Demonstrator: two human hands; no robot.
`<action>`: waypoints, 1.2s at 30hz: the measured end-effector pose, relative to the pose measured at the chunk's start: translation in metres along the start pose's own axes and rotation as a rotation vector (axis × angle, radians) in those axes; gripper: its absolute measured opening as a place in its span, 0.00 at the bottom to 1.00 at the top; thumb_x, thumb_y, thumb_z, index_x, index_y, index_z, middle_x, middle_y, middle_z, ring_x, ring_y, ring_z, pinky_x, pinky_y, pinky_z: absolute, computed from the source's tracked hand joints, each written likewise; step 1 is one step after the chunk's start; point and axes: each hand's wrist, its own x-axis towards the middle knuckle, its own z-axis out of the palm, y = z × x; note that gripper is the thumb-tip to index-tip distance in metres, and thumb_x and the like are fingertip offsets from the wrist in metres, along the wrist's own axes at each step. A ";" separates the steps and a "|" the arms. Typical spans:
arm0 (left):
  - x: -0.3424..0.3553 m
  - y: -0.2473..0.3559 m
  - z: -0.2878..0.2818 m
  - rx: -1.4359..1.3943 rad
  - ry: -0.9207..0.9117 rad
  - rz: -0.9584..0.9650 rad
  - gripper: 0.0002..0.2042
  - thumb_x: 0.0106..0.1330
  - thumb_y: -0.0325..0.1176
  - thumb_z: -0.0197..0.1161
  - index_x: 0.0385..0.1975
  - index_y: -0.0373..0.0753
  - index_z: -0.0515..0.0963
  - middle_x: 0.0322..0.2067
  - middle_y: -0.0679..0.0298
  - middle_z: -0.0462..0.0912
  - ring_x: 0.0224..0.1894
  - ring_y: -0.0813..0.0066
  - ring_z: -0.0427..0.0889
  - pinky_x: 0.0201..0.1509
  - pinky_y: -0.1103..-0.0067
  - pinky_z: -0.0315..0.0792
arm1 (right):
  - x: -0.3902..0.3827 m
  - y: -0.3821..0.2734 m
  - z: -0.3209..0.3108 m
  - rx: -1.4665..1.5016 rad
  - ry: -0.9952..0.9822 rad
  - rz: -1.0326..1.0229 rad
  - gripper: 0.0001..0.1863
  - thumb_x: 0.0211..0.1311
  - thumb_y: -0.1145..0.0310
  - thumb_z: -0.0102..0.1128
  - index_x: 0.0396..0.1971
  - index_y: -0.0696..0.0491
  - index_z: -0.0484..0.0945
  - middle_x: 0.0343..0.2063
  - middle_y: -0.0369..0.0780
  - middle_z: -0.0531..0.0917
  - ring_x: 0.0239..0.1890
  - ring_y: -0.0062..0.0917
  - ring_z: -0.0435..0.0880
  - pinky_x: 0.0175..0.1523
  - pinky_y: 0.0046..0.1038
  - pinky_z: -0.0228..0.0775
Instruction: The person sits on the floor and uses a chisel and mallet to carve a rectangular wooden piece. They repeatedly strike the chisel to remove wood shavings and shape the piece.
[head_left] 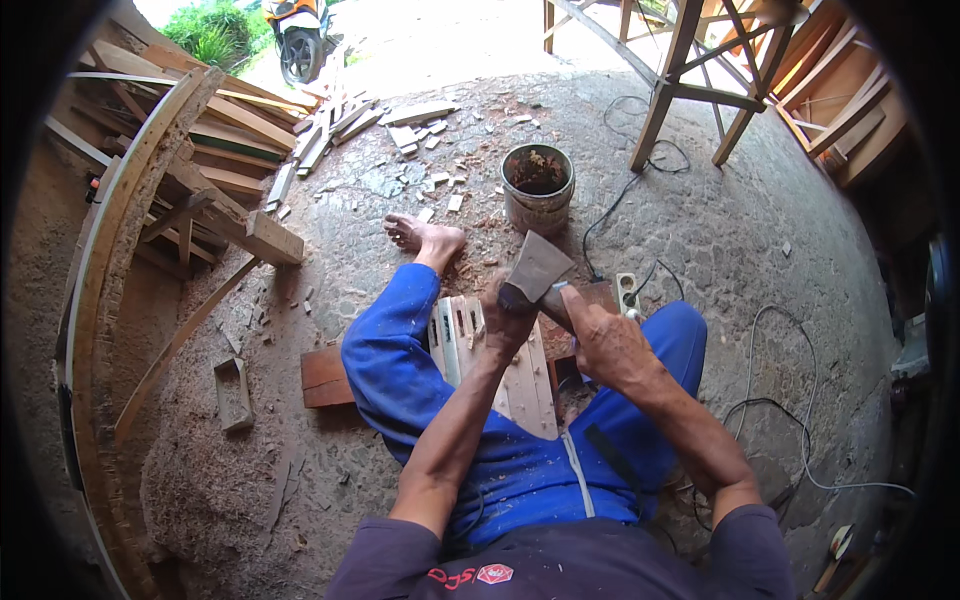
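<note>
Axe [541, 263] held nearer you than the bucket [537, 212]
Your right hand [614, 347] clamps its fingers on the handle [557, 307]; your left hand [508, 326] likely steadies the head [538, 268], finger closure indeterminable.

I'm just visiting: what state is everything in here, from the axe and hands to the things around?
Axe: held up, blade edge bare
Right hand: curled at the axe's handle
Left hand: touching the axe, blurred, grip unclear
Bucket: upright, uncovered, stained
Slotted boards: lying between the legs
Wooden stand: upright
Grey cable: loosely curved on the floor
Motorbike: upright, partly in view
</note>
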 end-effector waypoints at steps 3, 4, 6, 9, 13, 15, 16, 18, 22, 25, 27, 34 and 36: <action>-0.004 0.038 -0.004 -0.220 0.179 -0.030 0.14 0.55 0.31 0.77 0.39 0.38 0.81 0.33 0.58 0.86 0.38 0.62 0.88 0.42 0.70 0.79 | -0.018 -0.005 -0.013 0.184 0.117 -0.022 0.40 0.56 0.73 0.61 0.71 0.53 0.57 0.38 0.54 0.84 0.38 0.52 0.86 0.44 0.48 0.80; 0.004 0.026 -0.004 -0.231 0.143 -0.090 0.13 0.56 0.31 0.76 0.38 0.38 0.81 0.32 0.59 0.86 0.37 0.63 0.88 0.41 0.70 0.78 | -0.013 -0.009 -0.019 0.225 0.174 -0.060 0.40 0.57 0.74 0.61 0.71 0.53 0.58 0.38 0.55 0.84 0.39 0.53 0.86 0.45 0.48 0.80; 0.034 -0.007 0.002 -0.251 0.057 -0.211 0.10 0.56 0.30 0.75 0.34 0.38 0.81 0.30 0.60 0.85 0.34 0.66 0.87 0.38 0.72 0.78 | 0.005 -0.018 -0.034 0.310 0.274 -0.119 0.38 0.57 0.77 0.60 0.70 0.53 0.59 0.40 0.56 0.84 0.42 0.54 0.85 0.47 0.48 0.78; 0.036 -0.017 0.005 -0.269 0.044 -0.264 0.08 0.56 0.30 0.74 0.28 0.38 0.80 0.25 0.62 0.84 0.27 0.71 0.84 0.33 0.73 0.76 | 0.047 -0.025 -0.065 0.311 0.334 -0.135 0.35 0.59 0.76 0.60 0.68 0.51 0.62 0.39 0.57 0.85 0.41 0.54 0.86 0.45 0.49 0.78; 0.010 0.016 0.012 -0.182 0.170 -0.105 0.09 0.56 0.30 0.75 0.25 0.37 0.79 0.24 0.62 0.83 0.28 0.72 0.84 0.36 0.75 0.76 | 0.056 -0.023 -0.072 0.359 0.458 -0.214 0.34 0.60 0.74 0.61 0.68 0.51 0.64 0.38 0.56 0.85 0.41 0.53 0.87 0.45 0.46 0.80; 0.032 -0.008 0.012 -0.191 0.167 -0.111 0.07 0.56 0.29 0.74 0.25 0.37 0.80 0.24 0.62 0.84 0.27 0.73 0.84 0.36 0.75 0.77 | 0.059 -0.023 -0.062 0.404 0.489 -0.227 0.35 0.60 0.76 0.61 0.69 0.51 0.64 0.39 0.56 0.86 0.42 0.49 0.88 0.46 0.43 0.80; 0.069 -0.009 0.007 -0.309 0.002 -0.356 0.06 0.56 0.30 0.73 0.25 0.36 0.83 0.24 0.65 0.86 0.26 0.77 0.84 0.33 0.75 0.77 | 0.062 -0.026 -0.059 0.445 0.452 -0.220 0.35 0.60 0.76 0.61 0.68 0.51 0.64 0.39 0.56 0.86 0.42 0.48 0.89 0.46 0.43 0.80; 0.091 -0.044 0.012 -0.486 -0.031 -0.442 0.06 0.55 0.30 0.74 0.25 0.35 0.84 0.24 0.67 0.87 0.25 0.80 0.84 0.31 0.76 0.77 | 0.076 -0.029 -0.062 0.459 0.407 -0.247 0.33 0.60 0.77 0.60 0.68 0.52 0.65 0.39 0.56 0.86 0.42 0.44 0.90 0.48 0.41 0.80; 0.091 -0.019 0.021 -0.299 0.026 -0.576 0.07 0.55 0.30 0.74 0.30 0.34 0.86 0.27 0.65 0.89 0.28 0.76 0.86 0.37 0.75 0.79 | 0.106 -0.007 -0.064 0.206 0.365 -0.128 0.29 0.64 0.70 0.59 0.66 0.52 0.65 0.36 0.54 0.86 0.39 0.47 0.89 0.45 0.46 0.82; 0.080 -0.042 0.025 -0.304 0.106 -0.425 0.07 0.56 0.30 0.73 0.30 0.34 0.86 0.26 0.64 0.88 0.29 0.74 0.87 0.35 0.74 0.79 | 0.093 0.004 -0.065 0.226 0.378 -0.234 0.29 0.64 0.70 0.59 0.65 0.52 0.65 0.37 0.55 0.86 0.40 0.47 0.89 0.46 0.46 0.81; 0.135 -0.066 0.023 -0.391 -0.100 -0.815 0.08 0.54 0.27 0.72 0.32 0.33 0.86 0.28 0.63 0.89 0.29 0.78 0.84 0.33 0.76 0.78 | 0.104 0.004 -0.082 0.228 0.348 -0.159 0.29 0.64 0.70 0.59 0.65 0.54 0.65 0.37 0.56 0.86 0.40 0.47 0.89 0.48 0.46 0.82; 0.096 -0.049 0.042 -0.231 0.094 -0.223 0.08 0.62 0.30 0.66 0.39 0.36 0.84 0.38 0.58 0.87 0.43 0.71 0.85 0.46 0.74 0.77 | 0.131 0.019 -0.059 -0.195 -0.156 -0.116 0.21 0.59 0.78 0.54 0.54 0.52 0.68 0.35 0.53 0.86 0.43 0.47 0.88 0.47 0.49 0.81; 0.117 -0.073 0.043 -0.290 -0.003 -0.385 0.05 0.62 0.29 0.66 0.33 0.35 0.83 0.27 0.63 0.84 0.29 0.74 0.81 0.32 0.75 0.74 | 0.148 0.023 -0.072 -0.139 -0.182 -0.107 0.21 0.59 0.78 0.54 0.54 0.52 0.69 0.37 0.52 0.86 0.43 0.45 0.88 0.47 0.47 0.81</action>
